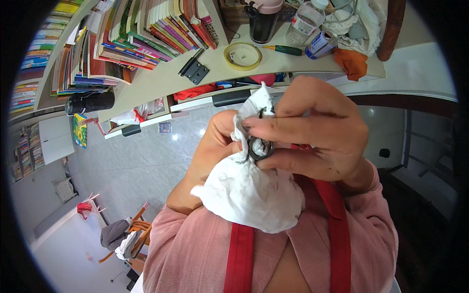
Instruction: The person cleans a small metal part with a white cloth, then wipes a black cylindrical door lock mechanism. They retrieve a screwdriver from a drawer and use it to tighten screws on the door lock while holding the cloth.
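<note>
A white cloth point(249, 195) with dark smudges hangs from my two hands in front of my chest. My left hand point(217, 151) is closed on the cloth from the left, its fingers partly hidden behind it. My right hand point(322, 136) grips from the right, thumb and fingers around a small dark ring-shaped part point(261, 148) with whitish material inside, set among the cloth's folds. What the part is, I cannot make out.
Ahead, a shelf desk holds books point(161, 29), a hinge point(193, 68), a tape roll point(242, 55), a screwdriver point(283, 50), bottles point(303, 24) and orange cloth point(351, 62). Open drawers point(144, 124) sit below. A chair point(139, 237) with clothes stands lower left.
</note>
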